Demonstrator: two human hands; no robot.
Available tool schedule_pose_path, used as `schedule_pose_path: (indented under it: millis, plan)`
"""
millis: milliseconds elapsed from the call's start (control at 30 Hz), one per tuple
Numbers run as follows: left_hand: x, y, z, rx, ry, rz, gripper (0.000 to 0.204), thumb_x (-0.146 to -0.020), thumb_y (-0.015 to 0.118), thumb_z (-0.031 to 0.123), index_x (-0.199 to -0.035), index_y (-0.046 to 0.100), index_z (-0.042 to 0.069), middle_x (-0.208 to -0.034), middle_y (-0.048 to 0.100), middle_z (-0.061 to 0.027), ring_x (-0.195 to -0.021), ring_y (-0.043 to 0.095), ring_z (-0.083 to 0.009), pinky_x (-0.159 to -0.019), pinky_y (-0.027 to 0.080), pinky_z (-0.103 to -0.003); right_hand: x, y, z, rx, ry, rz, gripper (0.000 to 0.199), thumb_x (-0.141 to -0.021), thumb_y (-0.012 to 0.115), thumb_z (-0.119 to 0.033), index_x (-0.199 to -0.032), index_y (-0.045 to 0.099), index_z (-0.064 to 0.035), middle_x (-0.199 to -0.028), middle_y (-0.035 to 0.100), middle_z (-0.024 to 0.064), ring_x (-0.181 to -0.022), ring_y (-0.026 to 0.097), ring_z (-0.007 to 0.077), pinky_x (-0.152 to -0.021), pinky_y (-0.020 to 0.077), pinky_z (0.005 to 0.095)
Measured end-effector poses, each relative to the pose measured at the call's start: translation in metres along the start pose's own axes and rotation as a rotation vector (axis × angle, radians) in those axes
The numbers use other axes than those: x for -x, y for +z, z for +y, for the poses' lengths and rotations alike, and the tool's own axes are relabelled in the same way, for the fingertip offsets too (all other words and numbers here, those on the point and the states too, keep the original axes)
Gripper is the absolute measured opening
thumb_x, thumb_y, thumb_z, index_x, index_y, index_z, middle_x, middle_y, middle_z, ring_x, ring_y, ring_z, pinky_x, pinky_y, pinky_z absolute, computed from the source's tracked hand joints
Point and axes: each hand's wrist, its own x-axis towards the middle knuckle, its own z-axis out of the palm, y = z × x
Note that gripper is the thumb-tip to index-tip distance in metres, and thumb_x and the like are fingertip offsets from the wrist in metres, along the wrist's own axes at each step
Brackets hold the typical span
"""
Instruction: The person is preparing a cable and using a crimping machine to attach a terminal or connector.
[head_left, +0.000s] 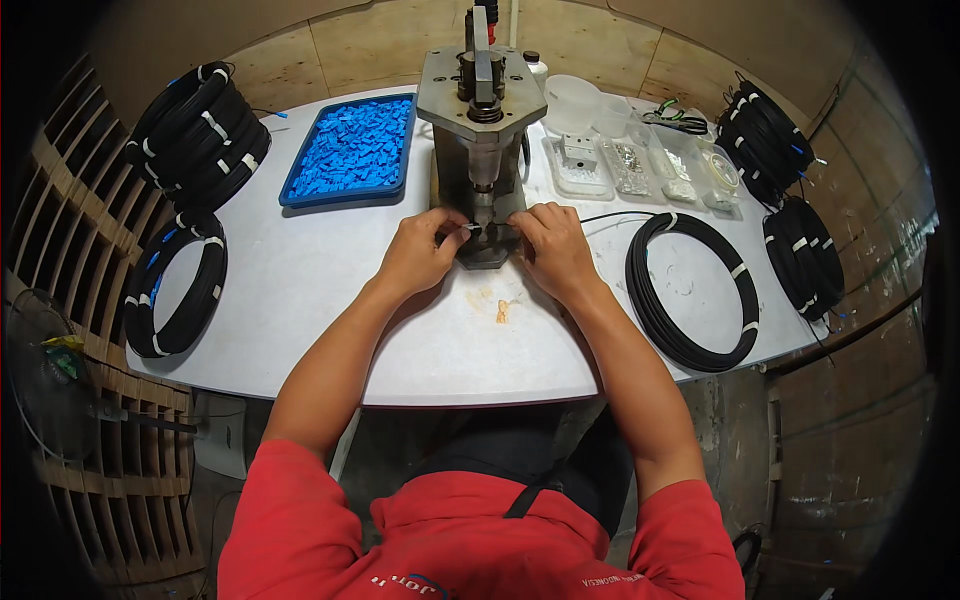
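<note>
A metal bench press (483, 120) with a long lever stands at the far middle of the table. At its base, my left hand (425, 250) pinches something small and pale under the ram, too small to make out. On the other side of the ram, my right hand (555, 250) is closed on the end of a black cable (615, 214). That cable runs right to a large black coil (742, 300) bound with white ties, lying on the table. Both sets of fingertips are close to the press's lower tooling; my fingers partly hide it.
A blue tray (296, 200) of small blue pieces (352, 145) sits left of the press. Clear containers (630, 168) of small parts stand to the right, before white tubs (573, 103). Black cable coils (205, 140) line the left side, with more coils (765, 140) at right.
</note>
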Motion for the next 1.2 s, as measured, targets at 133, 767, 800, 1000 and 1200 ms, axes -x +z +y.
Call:
schedule_pose_path:
  millis: [133,767,800,1000,1200]
  plan:
    - [-0.0003,-0.0012,0.0034,0.0,0.007,0.002,0.024,-0.093,0.072,0.018,-0.108,0.073,0.0,-0.095,0.077,-0.0156,-0.083,0.073,-0.026,-0.076,0.056,-0.035,0.0012,0.0009,0.0031,-0.009,-0.01,0.003,0.034,-0.071,0.071,-0.001,-0.105,0.071,-0.009,-0.095,0.065,0.0047,-0.093,0.061,0.0258,-0.085,0.0433,0.0392]
    - [0.0004,-0.0011,0.0013,0.005,-0.007,-0.01,0.025,-0.094,0.072,0.019,-0.11,0.072,0.0,-0.093,0.077,-0.0154,-0.085,0.074,-0.0254,-0.077,0.057,-0.036,0.0006,-0.0038,0.0023,-0.071,-0.026,0.019,0.037,-0.069,0.075,-0.001,-0.104,0.073,-0.012,-0.099,0.065,0.0041,-0.097,0.061,0.0253,-0.086,0.0445,0.0388]
    - [0.0004,-0.0014,0.0017,0.008,-0.002,-0.012,0.025,-0.094,0.072,0.019,-0.11,0.072,0.001,-0.094,0.077,-0.0154,-0.085,0.075,-0.0254,-0.077,0.057,-0.036,0.0005,-0.0043,0.002,-0.068,-0.031,0.016,0.037,-0.069,0.075,-0.001,-0.104,0.073,-0.012,-0.099,0.065,0.0042,-0.097,0.061,0.0253,-0.086,0.0444,0.0389]
    - [0.0011,-0.0019,0.0032,0.017,-0.027,-0.017,0.027,-0.094,0.072,0.021,-0.112,0.072,0.001,-0.093,0.078,-0.0152,-0.085,0.075,-0.0251,-0.077,0.057,-0.036,0.0006,-0.0051,0.001,-0.069,-0.017,0.005,0.038,-0.069,0.075,-0.002,-0.105,0.072,-0.012,-0.1,0.065,0.004,-0.098,0.06,0.0252,-0.086,0.0443,0.0387]
    - [0.0009,-0.0024,0.0055,0.018,-0.044,-0.025,0.027,-0.094,0.072,0.02,-0.112,0.072,0.0,-0.094,0.078,-0.0152,-0.085,0.075,-0.0252,-0.078,0.057,-0.036,0.0009,-0.0045,0.0021,-0.07,-0.03,0.008,0.04,-0.067,0.073,-0.001,-0.106,0.072,-0.0115,-0.1,0.065,0.0037,-0.099,0.06,0.0249,-0.086,0.0445,0.0381]
